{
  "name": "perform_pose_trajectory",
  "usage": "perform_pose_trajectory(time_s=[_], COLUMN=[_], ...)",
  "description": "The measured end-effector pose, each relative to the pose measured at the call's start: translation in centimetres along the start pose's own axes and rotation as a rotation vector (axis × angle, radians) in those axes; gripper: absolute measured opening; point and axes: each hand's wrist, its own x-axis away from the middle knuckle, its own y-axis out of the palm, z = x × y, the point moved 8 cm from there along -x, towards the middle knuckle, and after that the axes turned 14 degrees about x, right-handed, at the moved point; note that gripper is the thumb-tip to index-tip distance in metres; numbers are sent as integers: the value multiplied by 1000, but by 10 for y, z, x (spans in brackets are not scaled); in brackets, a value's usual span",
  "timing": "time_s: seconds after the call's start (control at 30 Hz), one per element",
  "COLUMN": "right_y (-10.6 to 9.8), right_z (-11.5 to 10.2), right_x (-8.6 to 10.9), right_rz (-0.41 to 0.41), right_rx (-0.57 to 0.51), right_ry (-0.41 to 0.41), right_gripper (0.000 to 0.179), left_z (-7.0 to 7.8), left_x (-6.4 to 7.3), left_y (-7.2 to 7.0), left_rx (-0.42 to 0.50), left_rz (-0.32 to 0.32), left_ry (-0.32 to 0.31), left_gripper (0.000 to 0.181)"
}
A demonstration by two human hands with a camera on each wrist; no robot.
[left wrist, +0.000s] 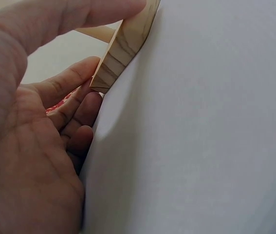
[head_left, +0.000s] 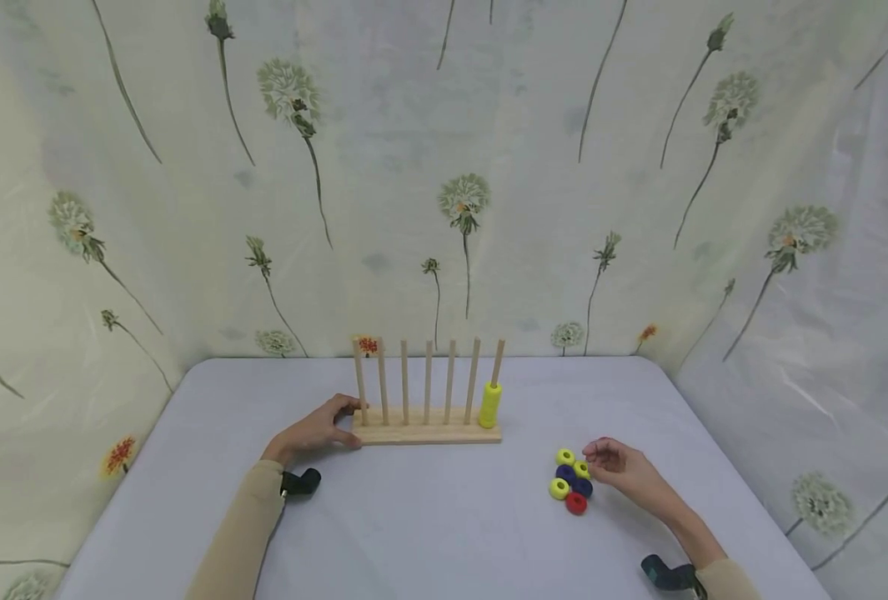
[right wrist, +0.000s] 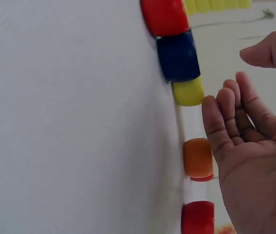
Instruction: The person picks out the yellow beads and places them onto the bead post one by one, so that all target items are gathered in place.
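Note:
A wooden peg rack [head_left: 428, 434] stands on the table, with a row of upright pegs. Its rightmost peg carries a stack of yellow beads [head_left: 490, 406]. My left hand [head_left: 323, 427] grips the rack's left end, thumb on the front side and fingers behind, as the wooden end [left wrist: 120, 56] shows in the left wrist view. My right hand [head_left: 624, 473] hovers beside loose beads with its fingers loosely bent and nothing between them. Nearest are a yellow bead [head_left: 582, 470], a dark blue bead [head_left: 582, 488] and a red bead [head_left: 576, 503].
In the right wrist view an orange bead [right wrist: 198, 157] and another red bead [right wrist: 198, 218] lie past the cluster, mostly hidden behind the hand in the head view. A white cloth covers the table [head_left: 428, 533]. Flowered curtain [head_left: 383, 167] hangs along the back and sides.

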Motion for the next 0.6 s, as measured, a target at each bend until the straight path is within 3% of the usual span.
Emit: perform_pose_trajectory(time_s=[0.1,0.33,0.6], right_y=[4,4,6], right_z=[6,8,6], right_x=[1,-1,-4], right_rz=[7,79,78], right_rx=[9,142,194], right_ry=[20,12,22], right_gripper=[36,32,38], left_z=[1,1,1], left_x=[0,0,1], left_y=[0,-1,0], left_rx=[-1,4,-4], left_rz=[3,11,13], left_ry=[2,2,6], left_gripper=[78,78,77])
